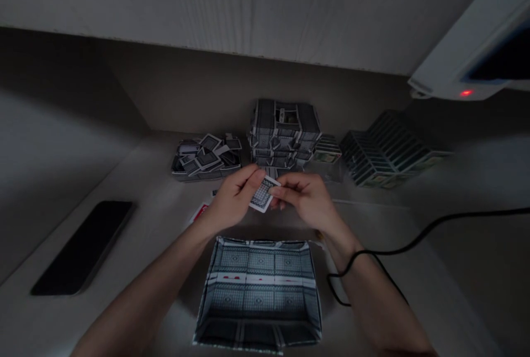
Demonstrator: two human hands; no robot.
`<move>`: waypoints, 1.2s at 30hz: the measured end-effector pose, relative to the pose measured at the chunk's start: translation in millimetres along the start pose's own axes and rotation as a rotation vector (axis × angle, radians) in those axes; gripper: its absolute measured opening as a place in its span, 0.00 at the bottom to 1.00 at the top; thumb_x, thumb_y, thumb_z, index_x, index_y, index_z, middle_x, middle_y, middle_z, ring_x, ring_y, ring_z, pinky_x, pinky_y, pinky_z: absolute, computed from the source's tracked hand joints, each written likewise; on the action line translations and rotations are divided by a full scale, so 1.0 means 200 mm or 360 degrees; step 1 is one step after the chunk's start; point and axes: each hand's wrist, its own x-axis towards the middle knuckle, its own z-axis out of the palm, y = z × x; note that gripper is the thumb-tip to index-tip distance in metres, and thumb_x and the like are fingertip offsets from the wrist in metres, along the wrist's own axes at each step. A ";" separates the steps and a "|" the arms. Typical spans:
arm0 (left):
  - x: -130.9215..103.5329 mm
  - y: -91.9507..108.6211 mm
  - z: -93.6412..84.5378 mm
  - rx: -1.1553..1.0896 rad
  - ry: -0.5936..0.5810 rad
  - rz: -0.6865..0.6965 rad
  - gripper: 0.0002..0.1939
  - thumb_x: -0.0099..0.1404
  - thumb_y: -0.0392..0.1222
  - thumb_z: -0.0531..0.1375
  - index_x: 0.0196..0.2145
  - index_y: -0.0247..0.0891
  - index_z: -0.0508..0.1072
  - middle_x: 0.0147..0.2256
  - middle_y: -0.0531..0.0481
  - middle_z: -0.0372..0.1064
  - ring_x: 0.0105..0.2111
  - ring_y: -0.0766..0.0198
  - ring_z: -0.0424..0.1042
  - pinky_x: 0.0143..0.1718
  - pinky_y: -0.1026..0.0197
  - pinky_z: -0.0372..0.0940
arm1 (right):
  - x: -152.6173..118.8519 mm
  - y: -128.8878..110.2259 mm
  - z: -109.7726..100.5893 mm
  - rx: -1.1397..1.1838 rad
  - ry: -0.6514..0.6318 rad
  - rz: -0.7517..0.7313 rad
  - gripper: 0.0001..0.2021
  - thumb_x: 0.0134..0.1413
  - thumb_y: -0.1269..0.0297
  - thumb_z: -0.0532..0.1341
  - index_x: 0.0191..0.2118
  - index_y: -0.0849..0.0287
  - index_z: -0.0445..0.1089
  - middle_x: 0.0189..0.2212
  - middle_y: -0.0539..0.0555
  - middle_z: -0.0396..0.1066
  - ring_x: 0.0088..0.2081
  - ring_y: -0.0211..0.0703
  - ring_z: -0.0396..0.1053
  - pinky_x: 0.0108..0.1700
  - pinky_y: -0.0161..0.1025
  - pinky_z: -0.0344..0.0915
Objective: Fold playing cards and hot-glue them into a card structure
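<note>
Between my two hands is a playing card (261,194) with a patterned grey back and a white border. My left hand (237,196) pinches its left side with the thumb on top. On the card's right edge, the thumb and fingers of my right hand (301,197) are closed too. Whether it is one card or a few together, I cannot tell. Nearer to me, below the hands, sits an open box (260,280) built from the same kind of cards. A card with red on it (200,212) lies by my left wrist, partly covered.
Behind the hands stands a stack of card-built boxes (285,131). Left of it, a card tray (207,175) holds loose cards (207,153). Packed boxes (393,150) stand at right. A phone (83,249) lies left. A black cable (414,241) crosses my right forearm. A shelf (248,15) hangs overhead.
</note>
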 end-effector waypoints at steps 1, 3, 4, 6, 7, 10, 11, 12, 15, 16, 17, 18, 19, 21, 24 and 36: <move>0.00 0.00 0.00 0.0059 0.0035 0.0025 0.17 0.63 0.47 0.49 0.20 0.37 0.57 0.19 0.57 0.51 0.19 0.72 0.53 0.20 0.70 0.52 | 0.00 0.00 0.00 0.0003 0.0012 0.0003 0.08 0.45 0.67 0.61 0.19 0.61 0.67 0.16 0.48 0.67 0.19 0.31 0.62 0.23 0.31 0.60; 0.00 0.00 0.00 0.0128 0.0087 0.0051 0.16 0.63 0.46 0.49 0.20 0.37 0.57 0.18 0.57 0.51 0.19 0.72 0.52 0.20 0.69 0.51 | 0.00 0.00 0.01 0.0012 0.0042 0.0008 0.07 0.44 0.67 0.61 0.19 0.61 0.67 0.16 0.48 0.67 0.19 0.31 0.62 0.23 0.30 0.59; 0.00 0.01 0.01 0.0152 0.0104 0.0061 0.16 0.63 0.45 0.49 0.20 0.37 0.58 0.18 0.57 0.51 0.19 0.72 0.53 0.20 0.69 0.51 | 0.00 0.01 0.01 0.0016 0.0053 0.0010 0.07 0.44 0.66 0.61 0.19 0.60 0.67 0.16 0.48 0.67 0.19 0.31 0.62 0.23 0.30 0.59; -0.01 0.02 0.01 0.0201 0.0134 0.0093 0.15 0.63 0.43 0.49 0.20 0.37 0.59 0.18 0.57 0.52 0.20 0.72 0.53 0.20 0.69 0.51 | 0.00 0.01 0.02 0.0010 0.0071 0.0008 0.07 0.43 0.66 0.61 0.19 0.60 0.67 0.15 0.48 0.67 0.18 0.32 0.62 0.22 0.30 0.59; -0.02 0.02 0.02 0.0232 0.0152 0.0117 0.14 0.63 0.42 0.49 0.20 0.37 0.59 0.18 0.57 0.53 0.20 0.72 0.54 0.21 0.69 0.51 | 0.00 0.01 0.02 -0.0001 0.0078 0.0004 0.07 0.43 0.67 0.61 0.19 0.60 0.67 0.15 0.48 0.67 0.18 0.32 0.62 0.22 0.30 0.59; -0.03 0.03 0.02 0.0334 0.0214 0.0189 0.14 0.62 0.41 0.50 0.20 0.36 0.59 0.18 0.57 0.52 0.20 0.72 0.53 0.21 0.69 0.51 | 0.00 0.02 0.02 -0.0058 0.0096 -0.0024 0.07 0.44 0.67 0.60 0.20 0.61 0.67 0.15 0.48 0.67 0.18 0.32 0.62 0.22 0.30 0.59; -0.02 0.03 0.02 0.0349 0.0230 0.0203 0.14 0.62 0.41 0.50 0.20 0.36 0.59 0.18 0.57 0.52 0.20 0.72 0.53 0.21 0.70 0.51 | 0.00 0.02 0.02 -0.0084 0.0102 -0.0038 0.07 0.44 0.67 0.60 0.20 0.61 0.67 0.15 0.48 0.67 0.18 0.32 0.62 0.22 0.30 0.59; -0.02 0.02 0.01 0.0346 0.0232 0.0204 0.15 0.62 0.42 0.50 0.19 0.36 0.58 0.18 0.57 0.51 0.19 0.73 0.53 0.21 0.70 0.51 | 0.00 0.02 0.01 -0.0114 0.0107 -0.0052 0.07 0.44 0.67 0.60 0.20 0.61 0.68 0.16 0.48 0.67 0.18 0.32 0.61 0.22 0.30 0.58; -0.01 0.00 -0.01 0.0209 0.0064 0.0134 0.17 0.63 0.45 0.49 0.19 0.36 0.58 0.17 0.58 0.52 0.18 0.73 0.55 0.20 0.70 0.52 | 0.00 0.01 -0.01 -0.0186 0.0154 -0.0068 0.06 0.45 0.67 0.60 0.21 0.62 0.68 0.15 0.48 0.67 0.18 0.31 0.61 0.22 0.30 0.58; 0.00 0.00 -0.02 0.0151 -0.0046 0.0100 0.18 0.63 0.46 0.49 0.19 0.36 0.60 0.17 0.58 0.54 0.18 0.73 0.56 0.19 0.70 0.53 | 0.00 0.01 -0.02 -0.0188 0.0174 -0.0057 0.06 0.44 0.67 0.60 0.20 0.62 0.68 0.15 0.48 0.67 0.18 0.31 0.61 0.22 0.29 0.57; 0.00 0.00 -0.03 0.0111 -0.0148 0.0073 0.18 0.64 0.47 0.48 0.20 0.35 0.61 0.17 0.57 0.56 0.18 0.73 0.58 0.20 0.70 0.54 | 0.00 0.00 -0.03 -0.0181 0.0187 -0.0042 0.06 0.44 0.67 0.60 0.20 0.62 0.68 0.15 0.47 0.66 0.18 0.31 0.61 0.21 0.29 0.57; 0.01 0.00 -0.03 0.0099 -0.0218 0.0056 0.18 0.64 0.47 0.48 0.20 0.35 0.62 0.17 0.57 0.58 0.18 0.72 0.59 0.20 0.70 0.55 | 0.00 0.00 -0.04 -0.0167 0.0195 -0.0023 0.06 0.43 0.67 0.61 0.20 0.62 0.68 0.15 0.47 0.66 0.18 0.31 0.61 0.21 0.30 0.57; 0.01 0.00 -0.04 0.0115 -0.0248 0.0052 0.18 0.64 0.47 0.48 0.21 0.35 0.62 0.17 0.57 0.59 0.18 0.72 0.60 0.20 0.70 0.55 | 0.01 -0.01 -0.04 -0.0149 0.0196 -0.0002 0.06 0.42 0.67 0.61 0.20 0.62 0.68 0.15 0.47 0.66 0.18 0.31 0.61 0.21 0.30 0.57; 0.00 0.01 -0.03 0.0201 -0.0209 0.0074 0.17 0.64 0.46 0.48 0.20 0.35 0.62 0.17 0.57 0.58 0.18 0.72 0.60 0.20 0.70 0.55 | 0.01 -0.02 -0.05 -0.0122 0.0188 0.0025 0.06 0.41 0.67 0.61 0.20 0.62 0.69 0.14 0.47 0.66 0.18 0.31 0.61 0.21 0.30 0.57; 0.00 0.01 -0.02 0.0283 -0.0137 0.0109 0.17 0.63 0.44 0.49 0.20 0.35 0.61 0.16 0.57 0.57 0.19 0.72 0.59 0.20 0.70 0.54 | 0.01 -0.02 -0.05 -0.0104 0.0196 0.0051 0.07 0.41 0.67 0.61 0.19 0.62 0.68 0.14 0.47 0.65 0.17 0.31 0.60 0.21 0.30 0.56; 0.00 0.02 -0.02 0.0354 -0.0304 0.0057 0.20 0.64 0.46 0.48 0.18 0.35 0.63 0.15 0.57 0.61 0.18 0.72 0.62 0.22 0.70 0.57 | 0.00 -0.01 -0.09 -0.0276 0.0338 -0.0044 0.08 0.44 0.65 0.60 0.20 0.61 0.69 0.15 0.48 0.66 0.19 0.33 0.61 0.22 0.31 0.56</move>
